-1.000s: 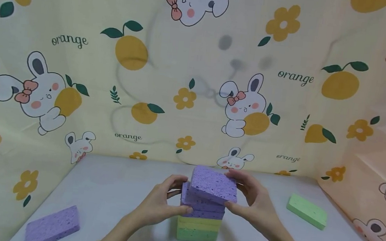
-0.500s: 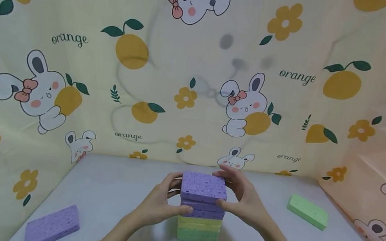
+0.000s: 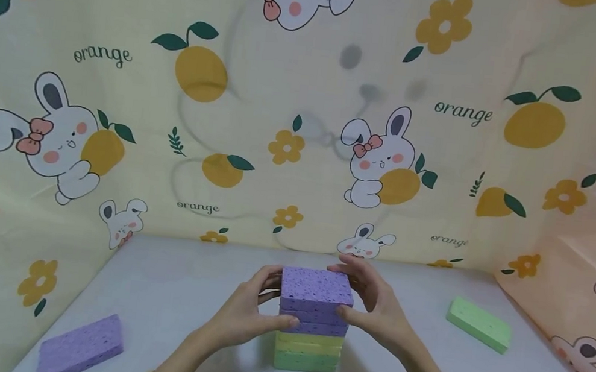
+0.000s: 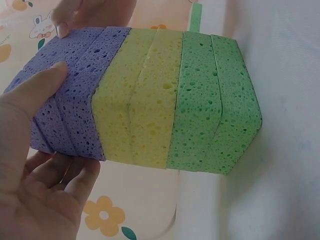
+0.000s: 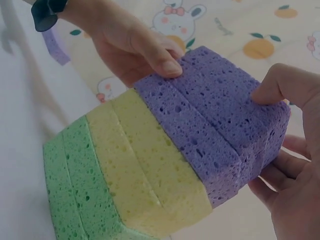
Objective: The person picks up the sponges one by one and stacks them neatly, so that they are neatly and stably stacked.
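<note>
A stack of sponges stands on the table in front of me: green sponges (image 3: pixel 306 363) at the bottom, yellow sponges (image 4: pixel 140 95) above them, purple sponges (image 5: pixel 200 115) on top. The uppermost purple sponge (image 3: pixel 316 286) lies flat and lined up with those beneath. My left hand (image 3: pixel 240 316) grips the purple layers from the left, thumb on the front face and fingers around the back. From the right, my right hand (image 3: pixel 380 307) holds the top purple sponge between thumb and fingers. Some fingertips behind the stack are hidden in the head view.
On the white table (image 3: pixel 174 276), a loose purple sponge (image 3: pixel 82 345) lies at the front left. A loose green sponge (image 3: pixel 478 324) lies to the right. Behind and at the sides hangs a patterned cloth (image 3: pixel 263 103) with rabbits and oranges.
The top purple sponge was tilted and offset to the right. My right hand has brought it left and down, flush onto the stack. My left hand has stayed nearly still.
</note>
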Demonstrator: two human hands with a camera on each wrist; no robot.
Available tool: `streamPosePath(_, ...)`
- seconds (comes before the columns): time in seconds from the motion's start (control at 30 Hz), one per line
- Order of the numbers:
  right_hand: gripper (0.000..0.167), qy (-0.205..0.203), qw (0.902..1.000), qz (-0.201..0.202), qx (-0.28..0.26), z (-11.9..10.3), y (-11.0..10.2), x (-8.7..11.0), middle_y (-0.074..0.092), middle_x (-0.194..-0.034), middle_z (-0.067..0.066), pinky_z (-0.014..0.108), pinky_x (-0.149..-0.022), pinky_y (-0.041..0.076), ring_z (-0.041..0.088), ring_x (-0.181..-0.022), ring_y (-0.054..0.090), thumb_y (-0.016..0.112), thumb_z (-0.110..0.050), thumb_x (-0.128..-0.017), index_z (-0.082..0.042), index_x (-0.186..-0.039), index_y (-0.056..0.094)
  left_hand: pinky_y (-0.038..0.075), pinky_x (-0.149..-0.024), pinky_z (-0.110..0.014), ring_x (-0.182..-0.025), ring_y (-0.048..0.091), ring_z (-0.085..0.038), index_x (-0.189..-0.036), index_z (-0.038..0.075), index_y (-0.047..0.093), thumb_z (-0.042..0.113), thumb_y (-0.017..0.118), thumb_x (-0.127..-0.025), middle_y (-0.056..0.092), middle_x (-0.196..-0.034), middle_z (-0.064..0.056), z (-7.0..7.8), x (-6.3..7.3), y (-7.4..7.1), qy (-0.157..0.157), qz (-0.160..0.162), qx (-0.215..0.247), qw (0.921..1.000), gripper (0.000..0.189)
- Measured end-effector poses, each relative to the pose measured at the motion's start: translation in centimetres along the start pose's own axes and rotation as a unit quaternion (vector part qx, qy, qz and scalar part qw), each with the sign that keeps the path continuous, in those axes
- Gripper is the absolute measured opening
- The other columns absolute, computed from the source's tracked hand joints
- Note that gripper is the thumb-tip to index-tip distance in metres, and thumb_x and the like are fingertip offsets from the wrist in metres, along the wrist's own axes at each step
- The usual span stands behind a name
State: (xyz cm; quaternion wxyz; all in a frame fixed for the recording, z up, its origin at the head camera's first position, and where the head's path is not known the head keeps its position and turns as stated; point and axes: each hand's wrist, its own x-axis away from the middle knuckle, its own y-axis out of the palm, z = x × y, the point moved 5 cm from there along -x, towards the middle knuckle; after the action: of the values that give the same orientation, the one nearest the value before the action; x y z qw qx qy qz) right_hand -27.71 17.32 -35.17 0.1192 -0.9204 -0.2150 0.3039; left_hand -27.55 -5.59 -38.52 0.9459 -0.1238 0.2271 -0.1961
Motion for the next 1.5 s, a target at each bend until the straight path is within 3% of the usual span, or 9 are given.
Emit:
streamPosePath(0.57, 0.077, 0.027, 0.9994, -0.01, -0.02, 0.79, -0.33, -0.1, 0.054, -0.134, 0.017, 0.031, -0.105, 0.042, 0.032, -0.122, 0.053, 0.078, 0.002, -0.078, -0.011, -0.145, 0.041, 0.042, -0.103, -0.026, -0.127, 0.05, -0.019, -0.141, 0.02, 0.041, 0.033, 0.086, -0.077, 0.054, -0.137, -0.001, 0.0, 0.04, -0.11, -0.018, -0.009, -0.013, 0.9997, 0.078)
streamPosePath(1.07, 0.071, 0.028, 0.999, -0.018, -0.029, 0.89, -0.23, -0.08, 0.054, -0.134, 0.016, 0.031, -0.104, 0.043, 0.032, -0.121, 0.053, 0.076, 0.002, -0.081, -0.009, -0.144, 0.043, 0.042, -0.103, -0.026, -0.127, 0.05, -0.018, -0.14, 0.021, 0.042, 0.033, 0.086, -0.077, 0.054, -0.137, 0.0, -0.09, 0.16, -0.16, -0.021, -0.012, -0.01, 0.9997, 0.078)
streamPosePath(1.33, 0.073, 0.022, 0.9991, -0.021, -0.03, 0.87, 0.08, -0.26, 0.054, -0.134, 0.018, 0.031, -0.104, 0.044, 0.032, -0.121, 0.053, 0.076, 0.006, -0.078, -0.008, -0.142, 0.045, 0.042, -0.104, -0.027, -0.126, 0.051, -0.018, -0.14, 0.018, 0.042, 0.031, 0.086, -0.077, 0.054, -0.136, -0.002, -0.09, 0.44, -0.41, -0.016, -0.009, -0.004, 0.9998, 0.079)
streamPosePath(1.5, 0.074, 0.019, 0.9995, -0.013, -0.022, 0.76, -0.14, -0.18, 0.055, -0.133, 0.017, 0.031, -0.103, 0.044, 0.031, -0.12, 0.054, 0.077, 0.008, -0.077, -0.008, -0.142, 0.046, 0.041, -0.106, -0.03, -0.126, 0.049, -0.016, -0.144, 0.017, 0.037, 0.035, 0.085, -0.078, 0.053, -0.137, -0.001, 0.24, 0.41, -0.39, -0.005, -0.022, -0.05, 0.9985, 0.083)
